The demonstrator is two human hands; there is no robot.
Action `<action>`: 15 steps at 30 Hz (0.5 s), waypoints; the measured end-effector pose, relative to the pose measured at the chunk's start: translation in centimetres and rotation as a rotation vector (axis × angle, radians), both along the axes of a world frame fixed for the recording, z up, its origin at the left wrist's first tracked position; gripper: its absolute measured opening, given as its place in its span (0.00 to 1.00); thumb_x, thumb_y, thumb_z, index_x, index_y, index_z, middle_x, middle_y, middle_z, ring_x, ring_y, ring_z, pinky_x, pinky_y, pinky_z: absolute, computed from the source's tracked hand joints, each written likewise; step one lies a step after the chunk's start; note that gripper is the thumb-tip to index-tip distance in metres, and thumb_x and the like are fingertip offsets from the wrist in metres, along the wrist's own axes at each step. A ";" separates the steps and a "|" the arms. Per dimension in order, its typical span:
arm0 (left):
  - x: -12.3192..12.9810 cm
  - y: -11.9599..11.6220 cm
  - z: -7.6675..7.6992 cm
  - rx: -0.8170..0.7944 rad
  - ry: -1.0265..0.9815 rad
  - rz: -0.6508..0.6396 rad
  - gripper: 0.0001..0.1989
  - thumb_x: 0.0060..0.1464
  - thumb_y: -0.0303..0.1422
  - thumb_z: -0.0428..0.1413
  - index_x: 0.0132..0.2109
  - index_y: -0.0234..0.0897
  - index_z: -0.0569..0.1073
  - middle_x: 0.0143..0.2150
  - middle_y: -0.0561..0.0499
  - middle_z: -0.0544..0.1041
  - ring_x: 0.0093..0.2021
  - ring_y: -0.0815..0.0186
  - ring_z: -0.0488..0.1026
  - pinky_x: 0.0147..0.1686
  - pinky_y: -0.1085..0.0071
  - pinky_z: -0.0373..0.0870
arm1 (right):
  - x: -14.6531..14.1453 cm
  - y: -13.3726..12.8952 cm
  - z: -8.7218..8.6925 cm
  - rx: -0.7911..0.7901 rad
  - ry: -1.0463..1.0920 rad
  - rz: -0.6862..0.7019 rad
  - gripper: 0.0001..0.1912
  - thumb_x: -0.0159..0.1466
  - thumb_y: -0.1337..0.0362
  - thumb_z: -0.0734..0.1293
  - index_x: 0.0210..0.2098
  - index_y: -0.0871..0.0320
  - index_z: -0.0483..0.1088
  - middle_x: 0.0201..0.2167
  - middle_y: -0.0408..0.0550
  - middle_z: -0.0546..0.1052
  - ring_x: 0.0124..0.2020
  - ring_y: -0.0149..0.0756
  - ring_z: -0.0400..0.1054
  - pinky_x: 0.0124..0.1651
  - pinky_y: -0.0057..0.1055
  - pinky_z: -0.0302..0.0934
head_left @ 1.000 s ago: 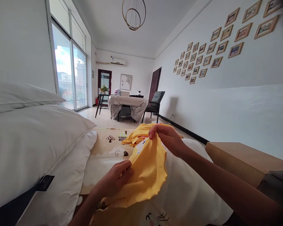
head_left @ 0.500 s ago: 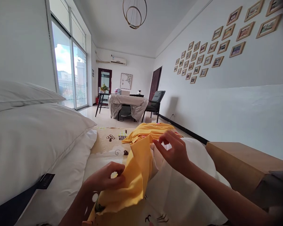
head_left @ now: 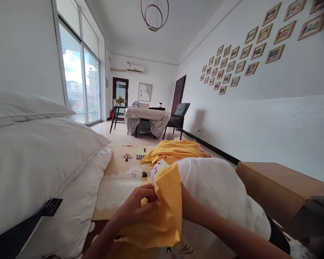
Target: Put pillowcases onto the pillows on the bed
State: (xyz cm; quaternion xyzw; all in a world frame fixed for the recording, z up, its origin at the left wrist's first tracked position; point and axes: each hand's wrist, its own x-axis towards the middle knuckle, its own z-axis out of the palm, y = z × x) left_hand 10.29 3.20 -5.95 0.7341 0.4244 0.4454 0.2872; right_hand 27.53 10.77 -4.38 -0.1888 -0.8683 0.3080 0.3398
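Observation:
A piece of yellow cloth (head_left: pixel 170 205) is raised in front of me, its lower part hanging in folds. My left hand (head_left: pixel 142 203) is closed on the cloth's left edge, thumb and fingers pinched together. My right hand (head_left: pixel 186 203) reaches behind or inside the cloth from the right, and its fingers are hidden by it. Just above the cloth shows a white patch with a printed animal face (head_left: pixel 158 169). Beyond it, more yellow fabric (head_left: pixel 175 149) lies crumpled on the patterned blanket (head_left: pixel 118 183). White fabric (head_left: pixel 213 180) bulges beside my right forearm.
White pillows (head_left: pixel 43 158) are stacked on the left, one with a black label. A cardboard box (head_left: pixel 275 183) stands at the right. Farther off are a covered table (head_left: pixel 147 114), a dark chair (head_left: pixel 180 115) and a glass door (head_left: pixel 90 82).
My right hand has gone down from above the cloth to behind or inside it. My left hand has moved right and slightly up with the cloth, and the printed face has come into view.

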 end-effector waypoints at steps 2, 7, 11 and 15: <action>0.8 0.4 -0.4 -0.073 -0.081 0.117 0.06 0.52 0.33 0.50 0.31 0.35 0.68 0.30 0.51 0.70 0.32 0.67 0.65 0.32 0.73 0.61 | -0.1 0.2 0.0 -0.077 0.026 0.008 0.10 0.58 0.58 0.65 0.25 0.57 0.65 0.27 0.45 0.72 0.29 0.33 0.62 0.33 0.29 0.60; 2.2 1.0 -1.1 -0.133 -0.157 0.313 0.09 0.54 0.36 0.50 0.30 0.36 0.67 0.24 0.54 0.68 0.25 0.70 0.62 0.26 0.74 0.57 | -0.8 0.9 0.0 -0.299 0.157 -0.077 0.16 0.52 0.53 0.68 0.22 0.58 0.62 0.22 0.43 0.67 0.25 0.30 0.57 0.27 0.29 0.58; 2.6 0.8 -1.4 -0.077 0.022 0.422 0.09 0.55 0.33 0.48 0.27 0.37 0.62 0.23 0.55 0.68 0.25 0.70 0.58 0.27 0.72 0.53 | -1.4 0.7 0.0 -0.364 0.146 -0.106 0.16 0.51 0.54 0.69 0.21 0.59 0.62 0.21 0.42 0.65 0.24 0.28 0.55 0.26 0.27 0.55; 2.3 1.3 -1.7 -0.034 -0.002 0.328 0.10 0.56 0.34 0.46 0.27 0.36 0.62 0.24 0.54 0.66 0.26 0.70 0.55 0.28 0.71 0.52 | -1.3 0.4 0.0 -0.463 0.165 -0.145 0.16 0.52 0.54 0.68 0.22 0.60 0.63 0.22 0.42 0.65 0.24 0.28 0.55 0.25 0.26 0.54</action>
